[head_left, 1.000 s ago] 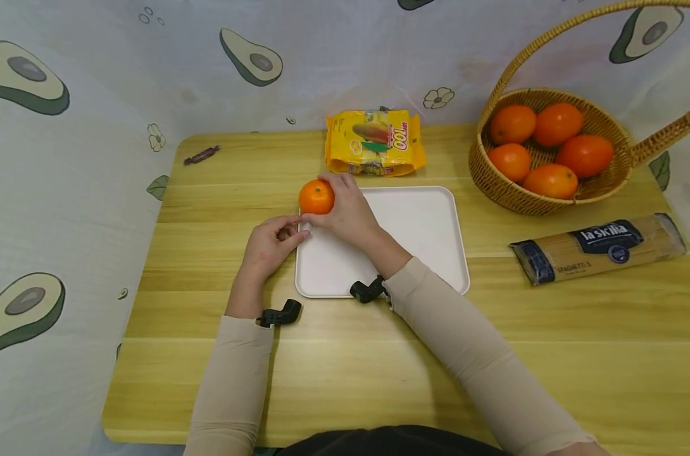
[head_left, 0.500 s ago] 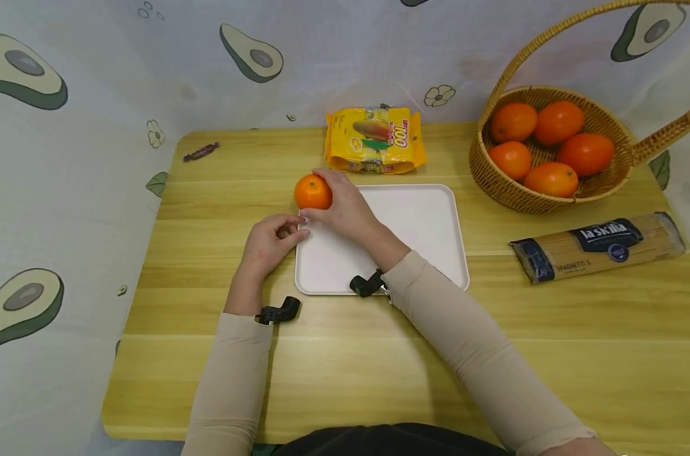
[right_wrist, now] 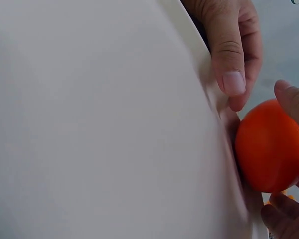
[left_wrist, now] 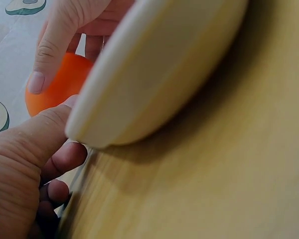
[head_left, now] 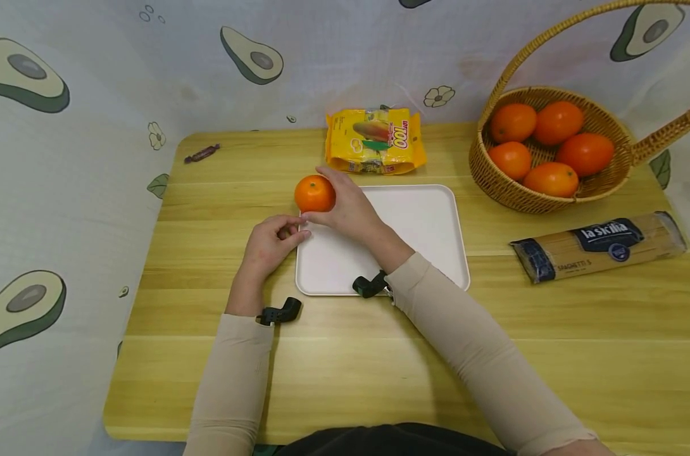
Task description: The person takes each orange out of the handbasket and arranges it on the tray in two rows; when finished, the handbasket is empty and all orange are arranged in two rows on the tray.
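At the far left corner of a white rectangular tray [head_left: 413, 234], my right hand [head_left: 352, 209] curls round a round orange [head_left: 313, 194], its thumb on the near side and fingers on the far side. In the right wrist view the orange [right_wrist: 269, 149] lies against the outer side of the tray rim. My left hand [head_left: 268, 246] pinches the tray's left edge close by, its thumb over the rim. From the left wrist view, the left thumb [left_wrist: 37, 132] meets the tray wall [left_wrist: 139, 84], and part of the orange [left_wrist: 65, 82] shows behind it.
A wicker basket [head_left: 501, 190] with several orange-red fruits stands at the back right. Below it lies a spaghetti pack [head_left: 598, 248]. A yellow candy bag [head_left: 375, 142] sits behind the tray, and a small wrapped candy [head_left: 202, 153] lies at the back left.
The orange has shifted slightly left and away at the tray corner, and the right hand's grasp looks a little wider. The left hand has stayed at the tray edge.
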A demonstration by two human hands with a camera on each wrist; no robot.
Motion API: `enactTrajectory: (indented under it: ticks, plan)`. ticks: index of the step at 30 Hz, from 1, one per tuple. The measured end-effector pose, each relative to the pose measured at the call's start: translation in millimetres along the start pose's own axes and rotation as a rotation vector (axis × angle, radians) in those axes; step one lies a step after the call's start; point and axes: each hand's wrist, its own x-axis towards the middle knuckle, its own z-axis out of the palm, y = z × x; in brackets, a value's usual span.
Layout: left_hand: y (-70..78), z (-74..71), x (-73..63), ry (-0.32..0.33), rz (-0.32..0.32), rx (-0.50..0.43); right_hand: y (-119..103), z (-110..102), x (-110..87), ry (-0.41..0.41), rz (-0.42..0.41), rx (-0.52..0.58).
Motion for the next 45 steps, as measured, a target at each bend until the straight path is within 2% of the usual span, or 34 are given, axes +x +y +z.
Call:
enactTrajectory:
  ticks: [6,10,19,21,24,33,39,45]
  plan:
    - [0.9,1.0,0.6,0.002,0.006,-0.008,1,-12,-3.2,0.008,-0.013,0.000]
    - [1.7,1.4,0.6,0.004,0.004,0.006,3,-28,-7.7,0.018,-0.013,-0.051]
    - [1.3,1.6,-1.3,0.009,-0.003,0.012,12,-96,-29.1,0.087,0.025,-0.143]
    - [1.1,1.8,-1.6,0.011,-0.002,0.014,20,-113,-34.9,0.134,0.005,-0.156]
    - [1.4,2.2,-1.4,0.008,-0.008,0.011,34,-142,-45.1,0.196,0.020,-0.184]
    - [3.3,3.3,0.4,0.001,-0.014,-0.008,90,-225,-77.7,0.325,0.174,-0.294]
    - [1.6,3.2,-0.3,0.011,-0.022,-0.005,127,-261,-99.8,0.373,0.243,-0.300]
    - [1.6,3.2,-0.8,0.013,-0.011,-0.009,153,-281,-117.3,0.360,0.314,-0.327]
